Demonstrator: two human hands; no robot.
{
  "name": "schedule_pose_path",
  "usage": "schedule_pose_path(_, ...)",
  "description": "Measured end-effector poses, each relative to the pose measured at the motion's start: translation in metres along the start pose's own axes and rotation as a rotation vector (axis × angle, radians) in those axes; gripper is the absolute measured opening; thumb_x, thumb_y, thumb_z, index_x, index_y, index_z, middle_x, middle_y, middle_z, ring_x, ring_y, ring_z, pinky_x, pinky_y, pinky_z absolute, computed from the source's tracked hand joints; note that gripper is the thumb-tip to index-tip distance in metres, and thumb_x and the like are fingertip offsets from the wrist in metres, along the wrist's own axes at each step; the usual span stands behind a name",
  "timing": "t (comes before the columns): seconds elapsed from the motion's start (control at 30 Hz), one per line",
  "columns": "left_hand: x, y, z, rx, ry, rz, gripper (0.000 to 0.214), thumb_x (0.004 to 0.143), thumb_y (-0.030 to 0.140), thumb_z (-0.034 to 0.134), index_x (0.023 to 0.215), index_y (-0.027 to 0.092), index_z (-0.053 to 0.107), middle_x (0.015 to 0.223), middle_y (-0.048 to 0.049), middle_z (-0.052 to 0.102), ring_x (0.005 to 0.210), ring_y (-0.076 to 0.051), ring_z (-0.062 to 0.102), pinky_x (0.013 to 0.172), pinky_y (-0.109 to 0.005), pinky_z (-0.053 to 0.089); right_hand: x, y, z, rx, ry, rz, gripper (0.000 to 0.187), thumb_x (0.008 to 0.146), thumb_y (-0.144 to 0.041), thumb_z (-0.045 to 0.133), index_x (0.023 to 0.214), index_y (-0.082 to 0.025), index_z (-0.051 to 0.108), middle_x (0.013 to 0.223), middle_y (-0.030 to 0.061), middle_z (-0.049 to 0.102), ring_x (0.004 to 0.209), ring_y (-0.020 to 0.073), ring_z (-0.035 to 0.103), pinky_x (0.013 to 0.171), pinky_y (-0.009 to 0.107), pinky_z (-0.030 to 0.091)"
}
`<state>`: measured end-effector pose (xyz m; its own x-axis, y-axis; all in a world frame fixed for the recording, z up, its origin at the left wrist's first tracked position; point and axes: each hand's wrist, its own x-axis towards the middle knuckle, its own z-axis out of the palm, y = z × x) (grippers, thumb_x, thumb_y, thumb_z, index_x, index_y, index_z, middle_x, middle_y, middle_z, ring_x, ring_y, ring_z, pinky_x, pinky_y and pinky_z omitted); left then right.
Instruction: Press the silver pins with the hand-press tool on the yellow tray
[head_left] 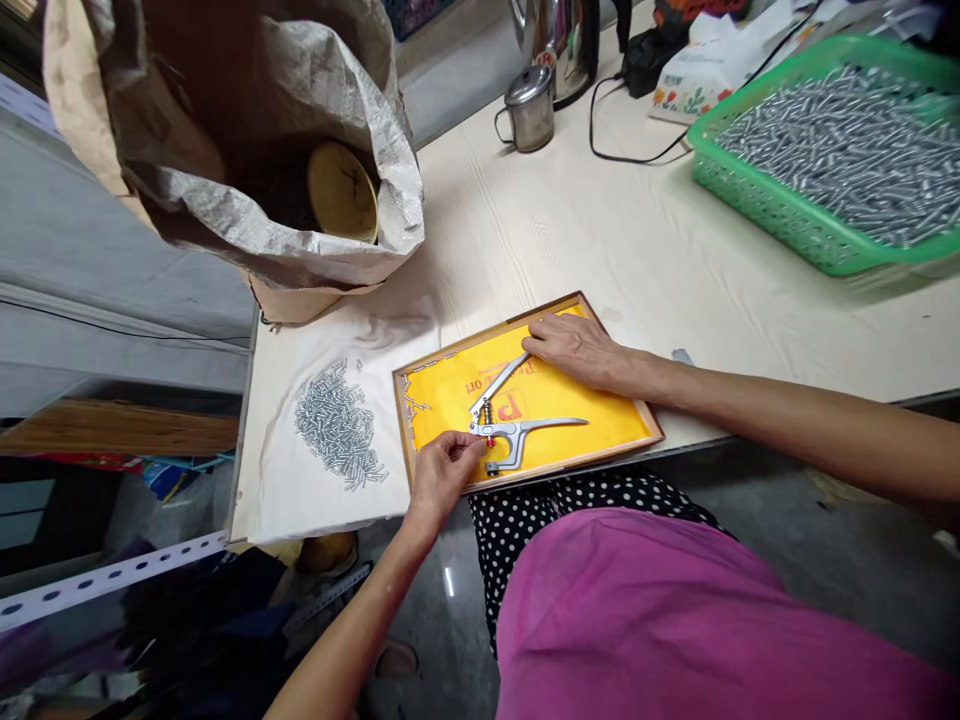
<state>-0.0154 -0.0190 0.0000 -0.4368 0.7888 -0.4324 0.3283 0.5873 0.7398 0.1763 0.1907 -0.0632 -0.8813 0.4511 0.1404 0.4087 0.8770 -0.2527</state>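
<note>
A pair of metal hand-press pliers [513, 432] lies on the yellow lining of a shallow tray [581, 462], its handles spread wide. My right hand [574, 345] is closed on the end of its upper handle. Beside the pliers' head, my left hand [444, 470] is pinched, fingertips close to the red part between the jaws. Whatever sits in that pinch is too small to make out. Several tiny metal pieces [417, 404] rest along the tray's left end. Left of the tray, a pile of small silvery metal pieces [337, 425] is spread on a white cloth [281, 500].
A large woven sack [390, 215] with a yellow scoop [342, 192] inside stands at the back left. Farther back are a metal cup [529, 112], a kettle [574, 45] and a black cable [622, 158]. A green basket [787, 215] of metal pieces occupies the right.
</note>
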Motion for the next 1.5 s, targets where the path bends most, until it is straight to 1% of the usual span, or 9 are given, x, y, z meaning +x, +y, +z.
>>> schedule_pose_path(0.43,-0.011,-0.005,0.016,-0.025,0.068,-0.107,0.04,0.067,0.054,0.073,0.074,0.014,0.075,0.07,-0.0046,0.072,0.065,-0.017,0.063,0.06,-0.025,0.044,0.001,-0.002,-0.001,0.0,-0.01,-0.008,0.027,0.097,-0.016,0.034,0.102,-0.022,0.061,0.105,0.0132,0.061,0.096,0.0302,0.049,0.076,0.04,0.034)
schedule_pose_path(0.7,-0.007,-0.003,0.013,0.022,0.02,-0.132,0.039,0.066,0.052,0.073,0.072,0.013,0.075,0.063,-0.0031,0.069,0.059,-0.014,0.058,0.058,-0.024,0.042,0.001,-0.001,-0.008,0.025,-0.03,-0.026,0.028,0.098,-0.017,0.035,0.102,-0.021,0.063,0.1,0.0132,0.062,0.096,0.0279,0.051,0.077,0.038,0.039)
schedule_pose_path(0.8,-0.008,-0.002,0.012,0.072,0.019,-0.123,0.038,0.066,0.051,0.072,0.07,0.013,0.075,0.061,-0.0028,0.068,0.058,-0.014,0.058,0.056,-0.024,0.04,-0.006,-0.003,-0.017,0.053,-0.044,-0.04,0.025,0.1,-0.031,0.044,0.1,-0.018,0.065,0.102,0.0135,0.063,0.097,0.028,0.052,0.08,0.039,0.042)
schedule_pose_path(0.93,-0.009,-0.004,0.011,0.107,0.01,-0.104,0.039,0.066,0.052,0.071,0.07,0.014,0.075,0.063,-0.0033,0.069,0.059,-0.015,0.058,0.058,-0.025,0.04,-0.026,-0.005,-0.02,0.098,-0.069,-0.085,0.064,0.085,-0.068,0.062,0.122,-0.017,0.062,0.117,0.0149,0.063,0.105,0.0323,0.053,0.088,0.045,0.045)
schedule_pose_path(1.0,-0.01,-0.006,0.01,0.104,0.005,-0.095,0.04,0.067,0.053,0.071,0.07,0.014,0.075,0.063,-0.0036,0.069,0.059,-0.015,0.059,0.058,-0.025,0.04,-0.036,-0.007,-0.018,0.105,-0.07,-0.082,0.085,0.076,-0.076,0.066,0.135,-0.016,0.055,0.129,0.0173,0.059,0.112,0.0357,0.052,0.094,0.049,0.044)
schedule_pose_path(1.1,-0.009,-0.008,0.011,0.103,0.006,-0.083,0.04,0.068,0.053,0.07,0.07,0.014,0.075,0.064,-0.0041,0.07,0.06,-0.016,0.06,0.059,-0.025,0.041,-0.045,-0.011,-0.016,0.097,-0.051,-0.079,0.096,0.071,-0.078,0.068,0.14,-0.014,0.05,0.133,0.0187,0.058,0.117,0.0381,0.051,0.1,0.053,0.04)
schedule_pose_path(1.23,-0.008,-0.012,0.012,0.113,0.014,-0.076,0.041,0.069,0.054,0.07,0.071,0.013,0.075,0.066,-0.0044,0.07,0.062,-0.017,0.061,0.06,-0.026,0.042,-0.049,-0.022,-0.025,0.013,-0.066,-0.07,0.091,0.075,-0.078,0.063,0.136,-0.012,0.052,0.122,0.0186,0.062,0.111,0.0366,0.052,0.103,0.055,0.036)
schedule_pose_path(1.37,-0.009,-0.016,0.009,0.171,-0.016,-0.043,0.039,0.077,0.053,0.066,0.074,0.014,0.074,0.071,-0.0053,0.071,0.067,-0.02,0.064,0.065,-0.029,0.046,-0.053,-0.039,-0.038,-0.117,-0.133,-0.038,0.072,0.081,-0.068,0.063,0.123,-0.009,0.06,0.112,0.0168,0.065,0.101,0.0327,0.053,0.095,0.049,0.037)
schedule_pose_path(1.5,-0.015,-0.01,0.009,0.443,0.12,0.174,0.031,0.088,0.045,0.062,0.083,0.016,0.071,0.086,-0.0088,0.07,0.08,-0.023,0.066,0.074,-0.035,0.052,-0.059,-0.052,-0.041,-0.131,-0.165,-0.028,0.049,0.086,-0.056,0.064,0.104,-0.01,0.066,0.105,0.016,0.065,0.096,0.03,0.051,0.082,0.041,0.035)
